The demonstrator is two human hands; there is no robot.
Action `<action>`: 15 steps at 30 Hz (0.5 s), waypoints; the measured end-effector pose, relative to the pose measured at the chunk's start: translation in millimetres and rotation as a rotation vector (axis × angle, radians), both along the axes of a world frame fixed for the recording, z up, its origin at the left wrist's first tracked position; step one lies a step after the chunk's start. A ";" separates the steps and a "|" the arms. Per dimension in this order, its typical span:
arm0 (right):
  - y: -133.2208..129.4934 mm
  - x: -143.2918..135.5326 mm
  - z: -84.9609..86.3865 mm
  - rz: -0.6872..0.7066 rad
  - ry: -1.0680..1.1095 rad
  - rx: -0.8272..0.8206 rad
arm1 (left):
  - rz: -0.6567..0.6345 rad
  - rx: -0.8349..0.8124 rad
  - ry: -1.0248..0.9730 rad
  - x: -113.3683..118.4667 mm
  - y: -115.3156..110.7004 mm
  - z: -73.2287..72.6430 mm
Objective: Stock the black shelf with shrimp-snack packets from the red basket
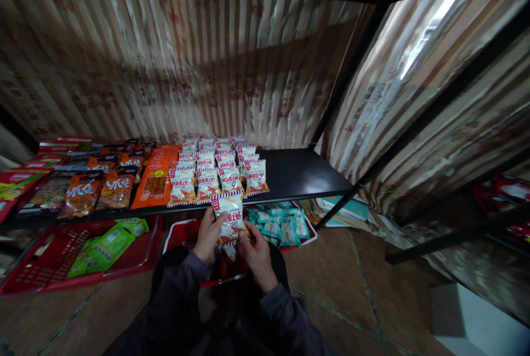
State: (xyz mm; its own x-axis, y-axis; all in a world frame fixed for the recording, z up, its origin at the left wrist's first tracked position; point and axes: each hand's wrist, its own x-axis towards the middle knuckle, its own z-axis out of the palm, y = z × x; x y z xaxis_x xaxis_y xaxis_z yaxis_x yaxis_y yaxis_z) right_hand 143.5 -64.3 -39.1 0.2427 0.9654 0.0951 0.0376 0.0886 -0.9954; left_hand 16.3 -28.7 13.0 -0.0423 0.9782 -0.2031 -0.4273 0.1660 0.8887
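A small white snack bag (230,217) with red lettering and a striped top edge is held upright between both my hands, just in front of the shelf edge. My left hand (209,234) grips its left side, and my right hand (259,251) pinches its lower right side. Behind it, matching white snack bags (207,182) stand in several rows on the black shelf (298,171). Below my hands is a red basket (178,232), where another small bag (229,252) shows partly; the rest of that basket is hidden by my hands and legs.
Left of the white bags lie an orange packet (155,176), brown-orange snack bags (118,185) and red-green packets (20,179). A red basket (141,256) with green bags (101,251) sits on the floor. Teal packets (285,226) fill another basket area. A black post (345,201) stands at right.
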 end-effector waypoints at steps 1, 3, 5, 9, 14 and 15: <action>-2.1 1.1 1.1 -0.003 0.004 0.001 | -0.003 0.005 -0.001 1.3 -2.1 1.5; -6.2 3.4 3.2 -0.004 0.015 0.005 | -0.012 0.016 -0.009 4.2 -6.3 4.1; -10.8 5.6 5.6 -0.001 0.025 0.004 | -0.024 0.023 -0.021 7.3 -10.4 6.5; -21.9 8.7 13.0 -0.019 0.011 0.007 | -0.038 0.027 -0.024 12.9 -18.1 11.6; -32.0 10.5 23.6 -0.046 0.005 0.017 | -0.045 0.049 -0.022 17.9 -25.2 18.9; -32.5 11.0 25.4 -0.052 0.005 0.022 | -0.048 0.053 -0.027 19.1 -25.6 20.3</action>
State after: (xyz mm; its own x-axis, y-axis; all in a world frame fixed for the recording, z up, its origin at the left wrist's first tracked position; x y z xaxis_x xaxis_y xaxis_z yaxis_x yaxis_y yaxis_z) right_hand 154.6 -96.8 -13.7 0.2929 0.9492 0.1152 0.0374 0.1090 -0.9933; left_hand 35.4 -54.3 33.3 0.0098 0.9885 -0.1511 -0.4444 0.1397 0.8849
